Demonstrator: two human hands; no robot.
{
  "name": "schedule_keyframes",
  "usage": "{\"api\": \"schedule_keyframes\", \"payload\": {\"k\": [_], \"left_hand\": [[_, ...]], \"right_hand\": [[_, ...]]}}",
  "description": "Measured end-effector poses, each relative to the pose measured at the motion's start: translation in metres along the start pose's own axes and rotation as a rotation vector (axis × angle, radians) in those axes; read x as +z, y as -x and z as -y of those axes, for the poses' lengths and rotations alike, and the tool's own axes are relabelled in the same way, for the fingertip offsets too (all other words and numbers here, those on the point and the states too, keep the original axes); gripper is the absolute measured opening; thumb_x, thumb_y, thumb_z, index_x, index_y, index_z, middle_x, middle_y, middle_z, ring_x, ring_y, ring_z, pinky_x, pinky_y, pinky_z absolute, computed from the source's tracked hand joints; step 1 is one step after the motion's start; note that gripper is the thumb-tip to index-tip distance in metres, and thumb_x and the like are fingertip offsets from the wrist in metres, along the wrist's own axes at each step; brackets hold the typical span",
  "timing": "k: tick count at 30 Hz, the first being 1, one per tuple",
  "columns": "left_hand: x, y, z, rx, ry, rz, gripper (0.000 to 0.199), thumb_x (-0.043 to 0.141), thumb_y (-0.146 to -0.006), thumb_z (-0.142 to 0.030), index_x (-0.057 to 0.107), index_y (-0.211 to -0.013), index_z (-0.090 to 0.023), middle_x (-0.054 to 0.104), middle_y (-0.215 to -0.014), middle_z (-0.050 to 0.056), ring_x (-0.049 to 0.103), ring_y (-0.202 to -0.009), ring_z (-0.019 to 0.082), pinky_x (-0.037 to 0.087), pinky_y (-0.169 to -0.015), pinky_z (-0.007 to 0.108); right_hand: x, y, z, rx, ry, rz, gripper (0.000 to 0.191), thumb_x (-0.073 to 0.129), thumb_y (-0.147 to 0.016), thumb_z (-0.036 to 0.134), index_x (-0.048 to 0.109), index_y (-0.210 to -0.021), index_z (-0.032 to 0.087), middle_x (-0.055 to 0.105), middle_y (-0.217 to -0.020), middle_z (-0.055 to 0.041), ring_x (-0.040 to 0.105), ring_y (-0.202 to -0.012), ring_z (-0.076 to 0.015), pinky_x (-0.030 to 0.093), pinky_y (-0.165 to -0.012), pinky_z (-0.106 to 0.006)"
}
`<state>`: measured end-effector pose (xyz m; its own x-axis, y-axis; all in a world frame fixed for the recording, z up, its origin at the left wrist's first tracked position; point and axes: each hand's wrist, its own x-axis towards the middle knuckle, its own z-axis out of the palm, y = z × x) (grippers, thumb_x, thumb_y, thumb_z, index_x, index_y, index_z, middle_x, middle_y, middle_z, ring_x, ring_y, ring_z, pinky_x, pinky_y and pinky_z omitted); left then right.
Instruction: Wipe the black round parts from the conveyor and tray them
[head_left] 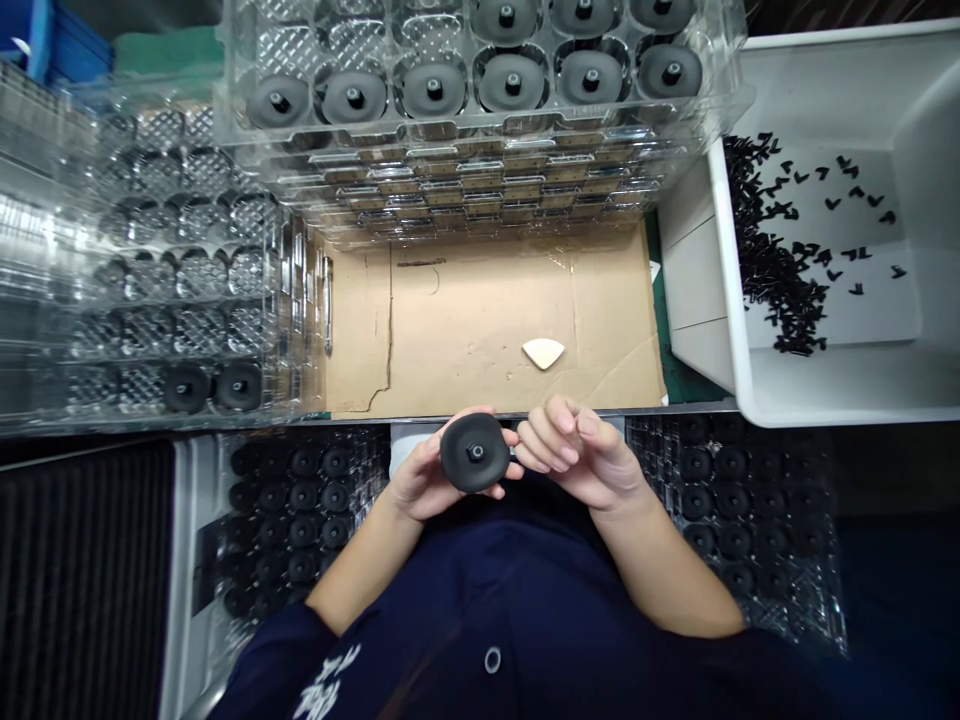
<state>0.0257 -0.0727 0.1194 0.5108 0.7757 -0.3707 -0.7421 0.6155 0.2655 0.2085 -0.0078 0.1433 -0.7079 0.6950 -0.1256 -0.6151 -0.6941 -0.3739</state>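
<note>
Matte-black roundish disc (469, 477) with centre stub (475, 453) being gripped in bare left hand (420, 482), just short of flat tan cardboard sheet (465, 320). Bare right hand (581, 455) being held kinda curled beside disc; can't tell if anything's being pinched.

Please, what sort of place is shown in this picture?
Probably a factory assembly area: stacked clear trays hold rows of matching black discs, a white bin holds many small black pieces, and the left hand holds one similar disc.
</note>
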Motion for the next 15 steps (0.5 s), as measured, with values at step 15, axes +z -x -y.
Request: {"api": "schedule_keyframes", "payload": {"k": [15], "left_hand": [[0.006, -0.009, -0.008, 0.006, -0.031, -0.025, 0.047, 0.07, -0.076, -0.044, 0.06, -0.117, -0.024, 0.067, -0.115, 0.011, 0.07, -0.095, 0.03, 0.058, -0.07, 0.035]], "right_hand": [[-0.105, 0.043, 0.075, 0.679, 2.119, -1.211, 0.038, 0.042, -0.092, 0.037, 0.069, -0.083, 0.013, 0.069, -0.079, -0.0157, 0.064, -0.079, -0.0234, 0.037, -0.064, -0.028]]}}
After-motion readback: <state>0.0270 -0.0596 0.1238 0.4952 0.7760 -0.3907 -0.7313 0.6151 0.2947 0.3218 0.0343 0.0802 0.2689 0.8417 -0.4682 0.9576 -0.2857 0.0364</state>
